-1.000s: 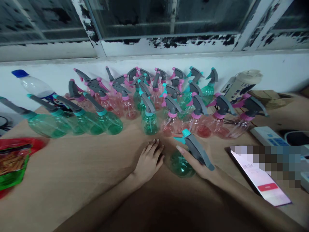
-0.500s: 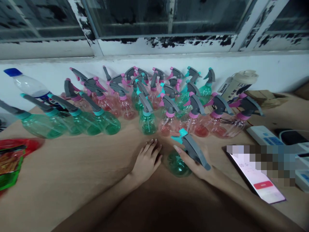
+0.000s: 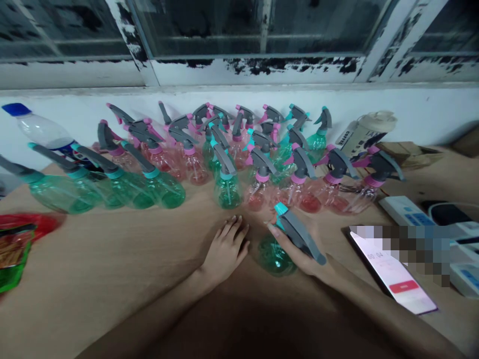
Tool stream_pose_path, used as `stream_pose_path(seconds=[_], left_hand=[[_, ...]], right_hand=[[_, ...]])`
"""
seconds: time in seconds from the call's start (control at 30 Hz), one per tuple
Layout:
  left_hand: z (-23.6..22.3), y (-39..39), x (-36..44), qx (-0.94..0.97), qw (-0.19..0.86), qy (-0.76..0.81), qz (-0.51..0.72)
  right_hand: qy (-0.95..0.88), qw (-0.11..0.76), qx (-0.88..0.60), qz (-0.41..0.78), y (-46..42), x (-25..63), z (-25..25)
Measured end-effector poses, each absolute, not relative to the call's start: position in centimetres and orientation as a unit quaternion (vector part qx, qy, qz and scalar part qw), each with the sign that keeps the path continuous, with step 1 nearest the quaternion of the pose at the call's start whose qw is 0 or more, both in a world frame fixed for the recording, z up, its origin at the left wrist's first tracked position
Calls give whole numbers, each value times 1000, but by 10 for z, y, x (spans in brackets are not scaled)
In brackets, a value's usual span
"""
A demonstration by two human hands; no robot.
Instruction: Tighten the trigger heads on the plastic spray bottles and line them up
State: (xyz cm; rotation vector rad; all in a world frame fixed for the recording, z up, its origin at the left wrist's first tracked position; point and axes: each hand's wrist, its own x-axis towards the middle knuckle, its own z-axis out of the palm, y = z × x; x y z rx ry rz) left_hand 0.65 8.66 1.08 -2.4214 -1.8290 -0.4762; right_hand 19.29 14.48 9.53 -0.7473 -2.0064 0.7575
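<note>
A green spray bottle with a grey and teal trigger head stands on the wooden table just in front of me. My right hand is wrapped round its neck under the trigger head. Flat on the table to the left of that bottle lies my left hand, fingers stretched out, holding nothing. Behind both hands stand several pink spray bottles and green ones.
More green spray bottles lean in a row at the left, with a blue-capped plastic bottle behind them. A red and green snack bag lies far left. At the right are a lit phone, a white remote and a cream jug.
Both hands and the held bottle stay almost where they were. The camera has shifted slightly, so everything sits a little further left in view.
</note>
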Motion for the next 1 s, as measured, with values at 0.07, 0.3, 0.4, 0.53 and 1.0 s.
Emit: stream_pose_path(seconds=[0.07,0.3,0.4,0.53,1.0], left_hand=[[11,84,8,-792,26,-591,-154],[23,75,11,-794,-37,-575,-193],[29,70,11,-788,-90,-562,-237],[34,62,16,-789,-129,-538,-267],[54,19,4,-716,-64,-630,-294]], right_hand=[[-806,410,-300,302,144,194,99],[-807,411,-299,300,143,193,100],[-806,423,-289,298,142,193,95],[-793,437,-288,311,138,190,89],[-825,442,-176,304,122,134,91]])
